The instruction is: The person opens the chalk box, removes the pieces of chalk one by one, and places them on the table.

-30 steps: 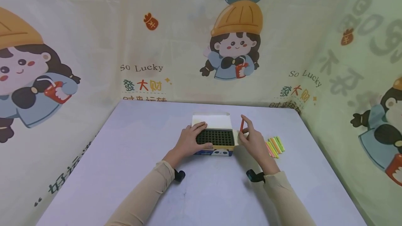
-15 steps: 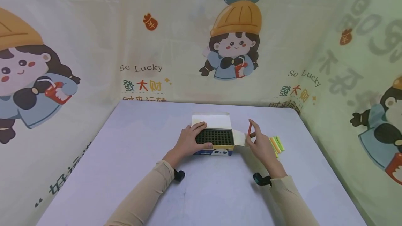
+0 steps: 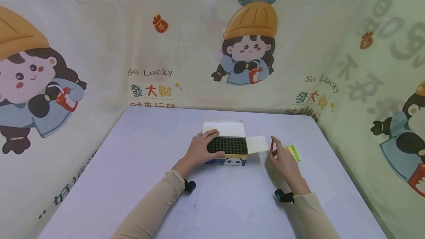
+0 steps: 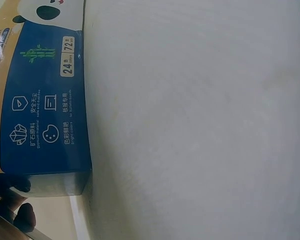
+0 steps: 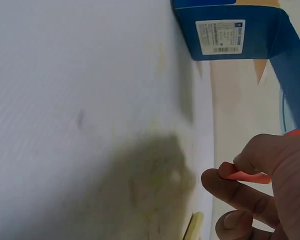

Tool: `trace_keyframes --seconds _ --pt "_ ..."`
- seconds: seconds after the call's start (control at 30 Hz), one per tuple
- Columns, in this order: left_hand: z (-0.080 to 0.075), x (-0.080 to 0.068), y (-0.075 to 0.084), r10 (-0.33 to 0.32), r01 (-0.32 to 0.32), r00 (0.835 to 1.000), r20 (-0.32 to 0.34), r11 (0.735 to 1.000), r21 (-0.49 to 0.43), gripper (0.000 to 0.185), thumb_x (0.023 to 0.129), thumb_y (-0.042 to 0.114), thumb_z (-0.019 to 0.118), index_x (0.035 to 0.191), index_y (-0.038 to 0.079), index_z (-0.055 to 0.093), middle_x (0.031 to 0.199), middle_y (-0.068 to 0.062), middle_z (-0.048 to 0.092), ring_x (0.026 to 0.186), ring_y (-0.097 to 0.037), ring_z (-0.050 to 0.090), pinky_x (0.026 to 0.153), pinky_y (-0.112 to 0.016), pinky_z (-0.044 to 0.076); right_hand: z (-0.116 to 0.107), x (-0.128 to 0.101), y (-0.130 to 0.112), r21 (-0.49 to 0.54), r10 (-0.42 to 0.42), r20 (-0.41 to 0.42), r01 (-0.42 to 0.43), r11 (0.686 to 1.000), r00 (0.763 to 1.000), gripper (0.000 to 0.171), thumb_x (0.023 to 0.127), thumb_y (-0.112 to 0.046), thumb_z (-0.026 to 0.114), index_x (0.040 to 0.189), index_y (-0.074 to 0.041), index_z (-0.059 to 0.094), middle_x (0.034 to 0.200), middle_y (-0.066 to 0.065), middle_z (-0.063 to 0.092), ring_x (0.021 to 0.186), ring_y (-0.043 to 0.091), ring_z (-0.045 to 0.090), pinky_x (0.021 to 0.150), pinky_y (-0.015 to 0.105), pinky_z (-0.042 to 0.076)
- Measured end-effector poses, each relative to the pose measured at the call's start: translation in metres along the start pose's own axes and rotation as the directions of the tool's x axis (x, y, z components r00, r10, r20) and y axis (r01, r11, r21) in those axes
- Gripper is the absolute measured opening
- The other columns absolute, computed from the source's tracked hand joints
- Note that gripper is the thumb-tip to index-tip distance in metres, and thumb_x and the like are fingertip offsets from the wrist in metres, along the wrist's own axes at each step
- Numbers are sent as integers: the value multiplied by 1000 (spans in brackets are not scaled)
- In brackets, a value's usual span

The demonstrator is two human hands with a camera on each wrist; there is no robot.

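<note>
With the left hand (image 3: pixel 200 149) gripping the open chalk box (image 3: pixel 227 149), whose tray appears empty, the right hand (image 3: pixel 284 159) pinches an orange chalk stick (image 3: pixel 272 146) beside the loose sticks (image 3: pixel 293 152) on the table (image 3: pixel 132 165).

Pale lavender table (image 3: pixel 132 180) fills the foreground, evenly lit. Cream fabric backdrop (image 3: pixel 186 28) on three sides, printed with cartoon girls in orange hats (image 3: pixel 249 40), "So Lucky" lettering (image 3: pixel 150 72).
</note>
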State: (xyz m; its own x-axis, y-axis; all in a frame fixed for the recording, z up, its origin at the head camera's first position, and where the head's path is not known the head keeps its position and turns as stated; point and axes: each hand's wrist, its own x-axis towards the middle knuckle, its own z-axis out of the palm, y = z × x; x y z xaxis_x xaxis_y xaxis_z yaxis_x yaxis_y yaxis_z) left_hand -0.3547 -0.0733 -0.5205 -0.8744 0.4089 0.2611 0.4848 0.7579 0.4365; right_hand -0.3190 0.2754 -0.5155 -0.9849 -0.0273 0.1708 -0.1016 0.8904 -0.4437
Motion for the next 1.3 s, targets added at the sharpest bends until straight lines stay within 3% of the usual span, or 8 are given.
trace_keyframes --seconds 0.33,0.43,0.57,0.73,0.87,1.1,1.2,1.3 --pt "2 0 0 7 -8 1000 -19 1000 -8 91 87 70 69 161 26 41 167 4 37 149 -57 29 114 -70 29 3 -3 15 -39 106 85 -103 994 991 72 95 -20 70 154 0 36 92 14 74 65 18 59 57 35 47" --pt "1 1 0 5 -5 1000 -19 1000 -6 91 87 71 69 161 25 41 166 4 37 148 -57 29 114 -70 30 4 -4 18 -68 134 85 -128 989 987 73 94 -23 72 154 -1 37 89 11 74 66 19 59 74 48 50" --pt "1 0 0 1 -1 1000 -13 1000 -11 91 87 70 69 161 26 41 167 4 36 148 -59 28 115 -71 28 3 -7 20 -112 177 67 -169 979 982 73 93 -25 71 154 -1 38 78 6 70 71 24 60 92 67 39" --pt "2 -1 -1 -7 7 1000 -9 1000 -20 91 87 70 69 161 26 40 167 4 36 149 -56 28 116 -71 27 -1 -9 22 -130 231 62 -222 966 971 74 93 -28 70 153 0 38 69 5 60 75 29 58 96 69 36" --pt "3 -1 -2 1 -1 1000 -13 1000 -19 90 87 70 69 161 26 41 167 3 37 149 -55 29 116 -70 27 -3 -11 24 -130 253 57 -245 961 966 75 92 -30 69 153 0 37 78 14 66 79 33 60 93 66 37" --pt "3 -3 -1 -16 16 1000 4 1000 -23 91 88 68 70 162 26 39 168 4 35 151 -54 27 117 -70 26 -2 -13 27 -94 289 46 -283 954 956 77 91 -25 62 155 3 30 120 39 64 92 46 66 91 65 39" --pt "3 -2 -1 -13 13 1000 5 1000 -20 90 88 68 69 162 26 39 168 4 34 150 -55 27 117 -70 26 -2 -13 27 -86 286 32 -282 955 958 78 90 -24 62 155 3 29 121 39 63 91 47 66 91 66 38" --pt "2 -1 -1 -1 1 1000 11 1000 -4 90 89 68 68 162 25 38 168 3 34 149 -58 27 115 -71 27 -4 -10 26 -100 264 -1 -263 960 965 78 91 -26 64 155 2 30 109 35 68 84 44 66 89 66 38"
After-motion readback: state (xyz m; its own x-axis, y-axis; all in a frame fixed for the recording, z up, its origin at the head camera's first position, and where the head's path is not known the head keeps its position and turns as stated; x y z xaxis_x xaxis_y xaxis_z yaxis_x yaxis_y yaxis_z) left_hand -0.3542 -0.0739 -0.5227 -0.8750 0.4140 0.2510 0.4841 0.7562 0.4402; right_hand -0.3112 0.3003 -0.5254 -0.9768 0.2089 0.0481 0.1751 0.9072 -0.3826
